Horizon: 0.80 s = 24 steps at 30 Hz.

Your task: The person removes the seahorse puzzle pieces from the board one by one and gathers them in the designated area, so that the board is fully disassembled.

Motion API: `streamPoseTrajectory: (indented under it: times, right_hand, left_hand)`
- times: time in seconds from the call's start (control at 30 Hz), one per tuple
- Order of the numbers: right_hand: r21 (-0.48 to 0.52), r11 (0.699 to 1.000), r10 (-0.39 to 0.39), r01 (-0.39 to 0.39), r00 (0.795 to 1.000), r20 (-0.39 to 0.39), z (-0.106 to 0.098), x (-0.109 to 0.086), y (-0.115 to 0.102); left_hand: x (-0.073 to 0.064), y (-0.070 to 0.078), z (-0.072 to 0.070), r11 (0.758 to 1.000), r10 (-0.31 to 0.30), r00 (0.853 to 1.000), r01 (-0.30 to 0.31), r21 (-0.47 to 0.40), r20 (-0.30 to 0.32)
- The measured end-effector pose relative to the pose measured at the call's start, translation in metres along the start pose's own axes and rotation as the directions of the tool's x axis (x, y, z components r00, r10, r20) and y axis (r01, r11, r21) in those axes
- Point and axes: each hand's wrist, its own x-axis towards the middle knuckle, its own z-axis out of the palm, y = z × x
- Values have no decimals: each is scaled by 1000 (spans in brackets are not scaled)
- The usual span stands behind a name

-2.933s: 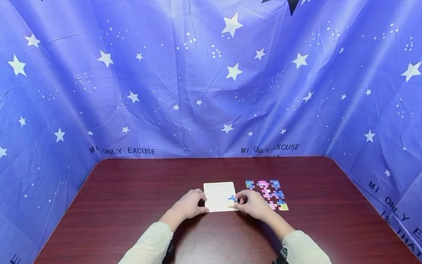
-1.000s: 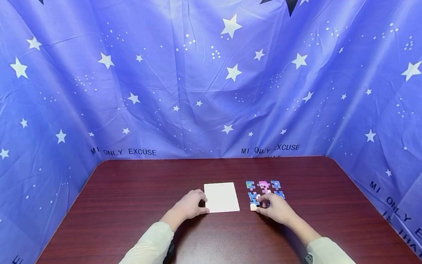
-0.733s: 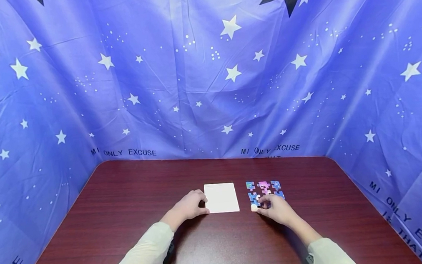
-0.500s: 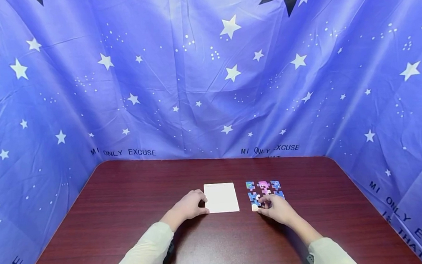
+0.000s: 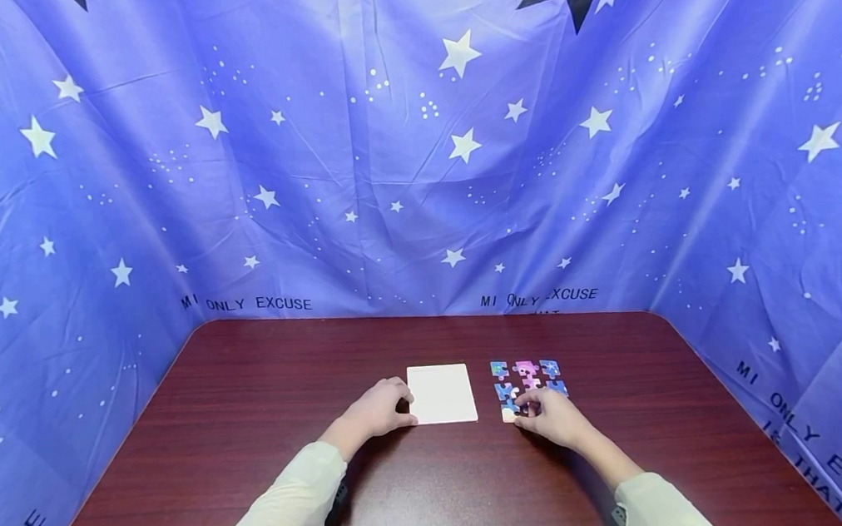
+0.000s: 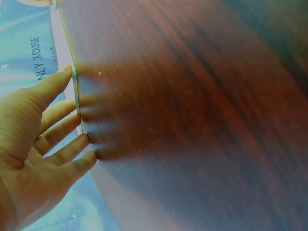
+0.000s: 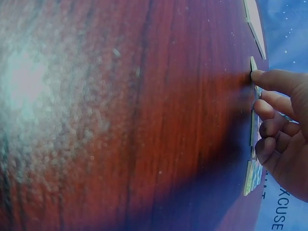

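Note:
A square white board [image 5: 442, 394] lies on the table in the head view. My left hand [image 5: 376, 406] rests at its left side; in the left wrist view the fingers are spread and fairly straight, tips along the board's edge [image 6: 76, 96]. To the right, my right hand [image 5: 554, 414] pinches a jigsaw puzzle piece [image 5: 509, 415] at the near left corner of a group of jigsaw pieces. Thumb and index finger are at its right side; the other fingers curl over neighbouring pieces, partly hiding them. In the right wrist view the thumb [image 7: 276, 79] is right at a thin piece's edge.
Several pink and blue jigsaw pieces [image 5: 526, 370] lie in rows on the dark red wooden table [image 5: 287, 366]. A blue curtain with white stars [image 5: 413, 172] surrounds the table's back and sides.
My right hand has carried the puzzle piece from the white board's near right corner to the group of pieces, then nudged it slightly right. My left hand stays at the board.

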Motion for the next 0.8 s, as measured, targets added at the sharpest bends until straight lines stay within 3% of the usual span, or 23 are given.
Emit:
streamPoseTrajectory:
  times: [0.8]
  right_hand:
    - [-5, 1000, -19, 19, 999, 34, -1, 1, -2]
  left_hand:
    - [-1, -1, 1, 1000, 13, 1000, -13, 1, -11]
